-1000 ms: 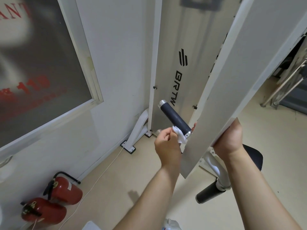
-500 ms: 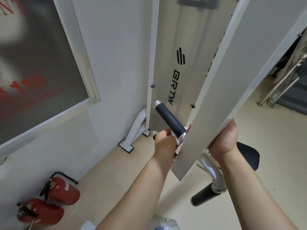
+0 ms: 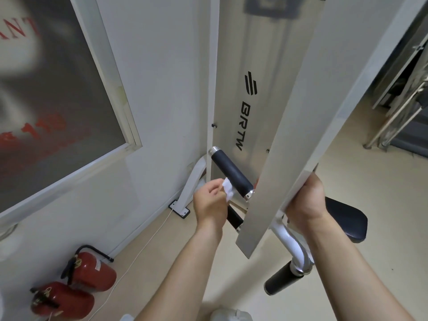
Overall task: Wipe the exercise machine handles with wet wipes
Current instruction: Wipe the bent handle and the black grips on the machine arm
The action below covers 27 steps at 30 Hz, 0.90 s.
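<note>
A black foam handle [image 3: 231, 173] with chrome end caps sticks out leftward from the machine's white lever arm [image 3: 298, 126]. My left hand [image 3: 209, 205] holds a crumpled white wet wipe [image 3: 228, 191] against the lower left side of that handle, near its chrome collar. My right hand [image 3: 305, 202] grips the lower edge of the lever arm from behind. A second black handle [image 3: 281, 280] pokes out lower down on a white curved tube. Part of another black grip [image 3: 234, 217] shows below my left hand.
The machine's silver cover plate [image 3: 252, 89] with black lettering stands behind. A black seat pad [image 3: 347, 218] lies to the right. Two red fire extinguishers [image 3: 76, 288] lie on the floor at lower left by the white wall. A white cord [image 3: 148, 239] runs along the floor.
My left hand slid from the handle's chrome collar to its lower left side, and the wipe shows again between the fingers. My right hand stays on the lever arm.
</note>
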Motion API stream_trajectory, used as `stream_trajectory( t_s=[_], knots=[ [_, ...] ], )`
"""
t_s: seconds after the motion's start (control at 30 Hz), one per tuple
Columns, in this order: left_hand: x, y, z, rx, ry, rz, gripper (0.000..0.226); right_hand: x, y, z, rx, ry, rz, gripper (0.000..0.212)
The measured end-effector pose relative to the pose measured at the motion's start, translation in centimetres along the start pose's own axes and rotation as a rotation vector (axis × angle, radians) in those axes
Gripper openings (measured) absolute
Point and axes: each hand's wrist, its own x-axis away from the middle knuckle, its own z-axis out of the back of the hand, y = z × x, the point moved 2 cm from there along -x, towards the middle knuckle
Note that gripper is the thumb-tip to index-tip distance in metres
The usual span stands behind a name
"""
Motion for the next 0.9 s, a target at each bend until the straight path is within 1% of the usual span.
stream_trajectory(
  t_s=[0.03, 0.07, 0.1, 0.17, 0.2, 0.3, 0.33, 0.4, 0.43, 0.47, 0.53, 0.57, 0.63, 0.67, 0.73, 0.77, 0.8, 0.83, 0.87, 0.9],
  knots=[
    [0.3, 0.8, 0.6, 0.02, 0.088, -0.043, 0.023, 0.3, -0.3, -0.2, 0.017, -0.068, -0.017, 0.032],
    [1.1, 1.7, 1.0, 0.044, 0.163, -0.103, 0.024, 0.4, -0.5, -0.2, 0.028, -0.153, -0.032, 0.032],
    [2.0, 2.7, 1.2, 0.08, 0.207, -0.178, 0.021, 0.5, -0.6, -0.3, 0.056, -0.221, -0.043, 0.034],
    [3.8, 4.5, 0.7, 0.122, 0.235, -0.31, 0.016, 0.0, -0.4, -0.5, 0.122, -0.256, -0.086, 0.03],
    [4.4, 5.2, 0.3, 0.125, 0.235, -0.347, 0.017, -0.4, -0.3, -0.7, 0.134, -0.31, -0.098, 0.029],
    [4.7, 6.3, -1.5, 0.075, 0.258, -0.372, 0.013, -1.7, -0.9, -1.5, 0.165, -0.484, -0.145, 0.019],
    [4.5, 6.8, -2.2, 0.069, 0.257, -0.367, 0.01, -2.5, -1.4, -1.9, 0.158, -0.576, -0.137, 0.019],
    [3.9, 8.2, -3.5, 0.092, 0.227, -0.328, 0.013, -4.2, -2.2, -2.5, 0.242, -0.718, -0.056, 0.02],
    [3.6, 8.9, -3.9, 0.089, 0.211, -0.295, 0.016, -5.1, -2.6, -2.7, 0.3, -0.749, 0.021, 0.019],
    [3.8, 10.0, -4.5, 0.084, 0.174, -0.266, 0.016, -6.2, -3.0, -2.7, 0.339, -0.733, 0.099, 0.019],
    [4.1, 11.6, -5.3, 0.098, 0.141, -0.247, 0.019, -8.5, -3.7, -2.3, 0.348, -0.664, 0.161, 0.019],
    [4.5, 12.0, -5.6, 0.114, 0.154, -0.255, 0.025, -9.6, -3.7, -2.0, 0.353, -0.652, 0.174, 0.021],
    [4.8, 11.7, -5.5, 0.139, 0.244, -0.271, 0.021, -11.2, -3.4, -2.2, 0.426, -0.617, 0.207, 0.017],
    [4.8, 11.4, -5.5, 0.168, 0.274, -0.261, 0.023, -11.7, -3.0, -2.4, 0.501, -0.613, 0.242, 0.013],
    [5.3, 10.8, -6.2, 0.273, 0.297, -0.232, 0.039, -11.5, -1.9, -2.9, 0.645, -0.634, 0.361, 0.009],
    [6.0, 10.8, -7.2, 0.309, 0.314, -0.236, 0.03, -11.1, -1.1, -2.9, 0.67, -0.657, 0.431, 0.008],
    [6.9, 10.8, -8.1, 0.294, 0.34, -0.269, 0.021, -10.6, -0.6, -2.5, 0.66, -0.68, 0.473, 0.009],
    [7.4, 10.6, -8.7, 0.305, 0.345, -0.304, 0.029, -10.1, -0.1, -1.9, 0.632, -0.708, 0.487, 0.011],
    [7.8, 10.3, -9.2, 0.365, 0.332, -0.34, 0.039, -9.7, 0.2, -1.1, 0.598, -0.747, 0.483, 0.014],
    [8.8, 10.1, -9.9, 0.397, 0.359, -0.387, 0.044, -9.5, 0.5, -0.4, 0.57, -0.797, 0.464, 0.016]
  ],
)
